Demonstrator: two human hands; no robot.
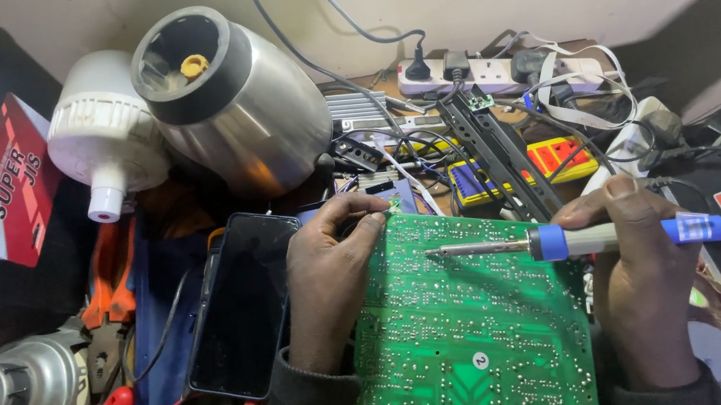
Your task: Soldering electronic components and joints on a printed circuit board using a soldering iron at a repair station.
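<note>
Soldering iron (570, 242) sits clamped in your right hand (645, 286), thumb on top, barrel lying level, tip aimed left over the green circuit board (471, 336). Your left hand (329, 281) is pinching the board's top-left corner, probably propping it up steady. Black phone (242, 306) lies just left of those fingers.

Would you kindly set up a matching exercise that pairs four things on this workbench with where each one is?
Things:
1. soldering iron
2. green circuit board
3. black phone
4. steel kettle body

Places:
A. lying screen up, left of the left hand
B. tipped on its side at the back
C. held in the right hand
D. steadied at its top edge by the left hand

Pairs: 1-C, 2-D, 3-A, 4-B
</note>
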